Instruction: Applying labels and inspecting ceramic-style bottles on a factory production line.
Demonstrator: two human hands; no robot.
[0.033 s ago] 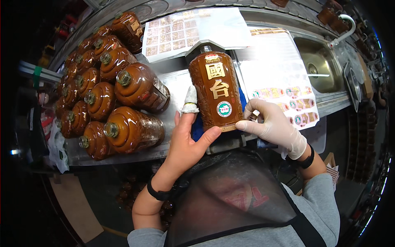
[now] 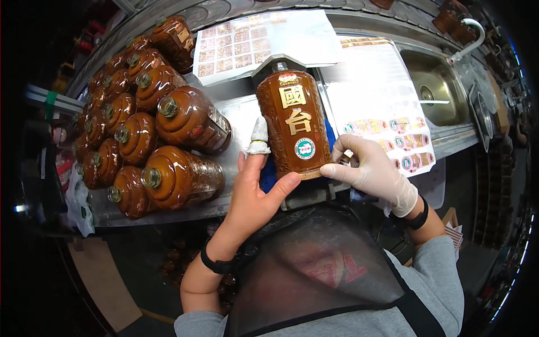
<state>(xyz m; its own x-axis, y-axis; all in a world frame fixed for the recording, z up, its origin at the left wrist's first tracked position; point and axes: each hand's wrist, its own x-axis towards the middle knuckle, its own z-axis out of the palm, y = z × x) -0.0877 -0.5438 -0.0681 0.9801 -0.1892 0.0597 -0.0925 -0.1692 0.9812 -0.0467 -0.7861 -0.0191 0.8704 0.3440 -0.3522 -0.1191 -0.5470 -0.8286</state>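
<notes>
A brown glass bottle [image 2: 292, 115] with gold characters and a round green-and-white sticker lies on its back in a holder, neck pointing away. My left hand [image 2: 259, 182], bare except for a white cloth cover [image 2: 259, 137] over a finger, grips the bottle's lower left side, thumb on the base edge. In a thin white glove, my right hand [image 2: 370, 168] holds the lower right corner with the thumb on the base. Its other fingers curl beside the bottle, partly hidden. Under the bottle, a blue pad [image 2: 268, 175] shows at the sides.
Several similar brown bottles [image 2: 136, 137] with open necks crowd the bench's left. Behind the holder lies a sheet of stickers [image 2: 303, 39]. Another sticker sheet [image 2: 373, 84] is on the right, beside a metal sink [image 2: 443, 84] with a white tap [image 2: 474, 42].
</notes>
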